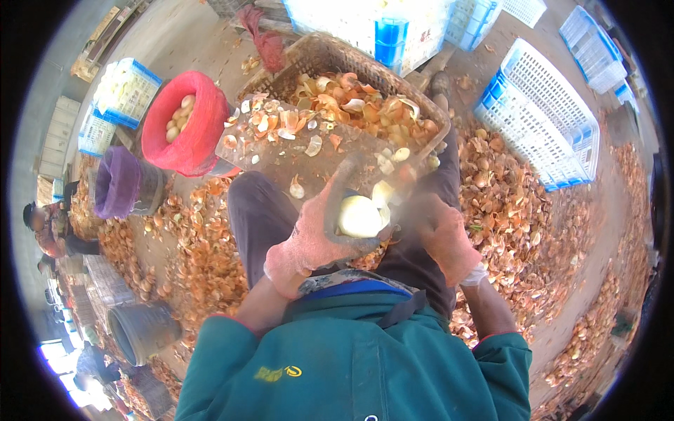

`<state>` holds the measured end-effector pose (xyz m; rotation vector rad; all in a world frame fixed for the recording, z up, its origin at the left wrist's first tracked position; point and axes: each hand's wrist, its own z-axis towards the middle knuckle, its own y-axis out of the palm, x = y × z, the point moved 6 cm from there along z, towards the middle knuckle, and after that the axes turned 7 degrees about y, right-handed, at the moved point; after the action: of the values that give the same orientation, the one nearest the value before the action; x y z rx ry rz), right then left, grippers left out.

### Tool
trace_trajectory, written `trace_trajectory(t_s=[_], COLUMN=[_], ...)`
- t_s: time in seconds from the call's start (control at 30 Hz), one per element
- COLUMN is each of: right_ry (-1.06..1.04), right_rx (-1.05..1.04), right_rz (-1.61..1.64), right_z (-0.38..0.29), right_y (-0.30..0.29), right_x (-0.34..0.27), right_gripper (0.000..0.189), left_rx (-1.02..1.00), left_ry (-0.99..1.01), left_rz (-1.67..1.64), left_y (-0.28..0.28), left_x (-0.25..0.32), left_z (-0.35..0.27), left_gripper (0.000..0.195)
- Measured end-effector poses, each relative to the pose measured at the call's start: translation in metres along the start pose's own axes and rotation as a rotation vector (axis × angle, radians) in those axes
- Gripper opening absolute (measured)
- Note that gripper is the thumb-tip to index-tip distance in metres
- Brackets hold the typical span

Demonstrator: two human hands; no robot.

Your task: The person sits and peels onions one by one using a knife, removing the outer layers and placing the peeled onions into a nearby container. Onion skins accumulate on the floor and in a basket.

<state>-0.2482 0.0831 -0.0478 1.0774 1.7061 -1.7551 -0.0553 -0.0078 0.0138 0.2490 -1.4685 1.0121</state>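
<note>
My left hand [316, 226], in a pink work glove with dark grey fingers, is curled round a pale peeled onion [359, 217]. A loose flap of onion layer [383, 194] stands off its right side. My right hand [442, 234], gloved the same way, is just right of the onion. Its fingers are blurred, so I cannot tell whether anything is in them. Beyond my hands a dirty board [284, 150] lies across a brown plastic crate [368, 50]. Skin scraps and small onion pieces are scattered over the board, and onion skins [358, 97] fill the crate.
Left of the board stands a bucket lined with red mesh [163, 144], holding pale onions [180, 118]. Near it is a purple-lined bucket [118, 181]. A white-and-blue crate [547, 116] stands at the right. Skins [500, 194] cover much floor; a person [50, 231] is at far left.
</note>
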Motion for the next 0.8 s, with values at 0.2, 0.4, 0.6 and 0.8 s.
trace_trajectory(t_s=[0.2,0.4,0.6,0.8], right_ry=[0.230,0.310,0.291,0.417], right_rx=[-0.100,-0.243,-0.314,-0.099], right_rz=[0.938,1.251,1.448,1.215], right_z=[0.000,0.002,-0.007,-0.004], right_y=[0.006,0.033,0.024,0.022], right_x=[-0.031,-0.050,-0.069,-0.068], right_gripper=[0.030,0.052,0.051,0.039], left_rx=[-0.054,-0.145,0.098,0.185], left_ry=[-0.117,0.057,0.066,-0.087], left_rz=[-0.017,0.333,-0.367,-0.571], left_y=[0.005,-0.005,-0.012,0.005], left_x=[0.014,0.025,0.001,-0.017], left_z=[0.007,0.004,-0.004,-0.011], left_gripper=[0.111,0.106,0.096,0.084])
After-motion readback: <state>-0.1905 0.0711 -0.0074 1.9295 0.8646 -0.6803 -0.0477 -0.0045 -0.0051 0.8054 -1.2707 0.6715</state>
